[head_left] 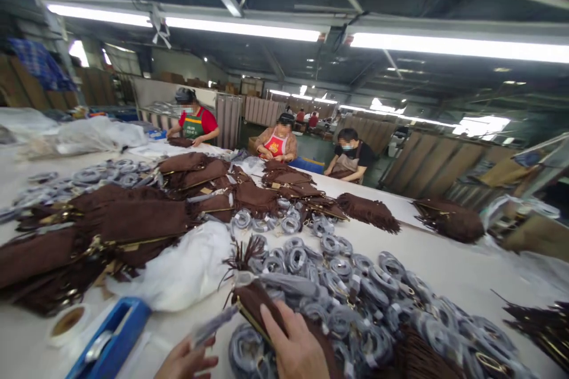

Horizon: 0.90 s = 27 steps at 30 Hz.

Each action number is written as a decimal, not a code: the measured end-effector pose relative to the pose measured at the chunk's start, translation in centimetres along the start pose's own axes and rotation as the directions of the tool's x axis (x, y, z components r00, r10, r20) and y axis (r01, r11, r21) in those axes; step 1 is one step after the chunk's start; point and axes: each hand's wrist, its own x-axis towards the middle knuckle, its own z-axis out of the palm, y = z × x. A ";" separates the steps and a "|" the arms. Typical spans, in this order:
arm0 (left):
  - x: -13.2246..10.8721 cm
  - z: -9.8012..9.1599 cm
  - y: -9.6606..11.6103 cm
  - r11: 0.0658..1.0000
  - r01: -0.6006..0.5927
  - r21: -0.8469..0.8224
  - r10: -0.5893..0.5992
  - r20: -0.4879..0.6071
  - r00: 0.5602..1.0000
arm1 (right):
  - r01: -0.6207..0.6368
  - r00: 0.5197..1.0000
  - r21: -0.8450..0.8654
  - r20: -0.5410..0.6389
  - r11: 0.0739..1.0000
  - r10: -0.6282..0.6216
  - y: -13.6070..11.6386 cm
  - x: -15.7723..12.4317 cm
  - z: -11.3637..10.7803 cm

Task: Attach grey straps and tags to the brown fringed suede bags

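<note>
A brown fringed bag (252, 303) with a gold zipper lies at the bottom centre, partly covered by my right hand (297, 343). The fingers of that hand press over the bag's top and grip it. Left of the bag, my left hand (189, 360) has its fingers curled at the end of a narrow grey-wrapped strip (217, 323), which reaches the zipper end. Another grey-wrapped piece (288, 283) lies across the bag's far end. Coiled straps in grey wrapping (342, 314) are heaped around my right hand.
A blue tape dispenser (109, 340) and a tape roll (66, 324) sit at lower left, near crumpled white wrapping (195, 266). Brown bags (142, 222) are piled across the white table (373, 243). Three co-workers (276, 143) handle items along the far side.
</note>
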 end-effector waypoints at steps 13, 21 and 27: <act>-0.7 0.6 -7.2 0.737 -0.217 0.640 0.275 0.010 0.962 | -0.132 0.943 0.001 0.307 0.991 0.125 -2.3 -6.8 7.6; -1.4 3.0 -9.0 0.799 -0.171 0.577 0.095 0.159 0.983 | -0.220 0.953 0.273 0.266 0.937 0.147 -5.6 -7.9 7.5; -3.5 4.2 -10.6 0.659 -0.368 0.656 0.179 0.338 0.924 | -0.646 0.743 0.393 0.518 0.654 0.423 -8.5 -6.3 8.9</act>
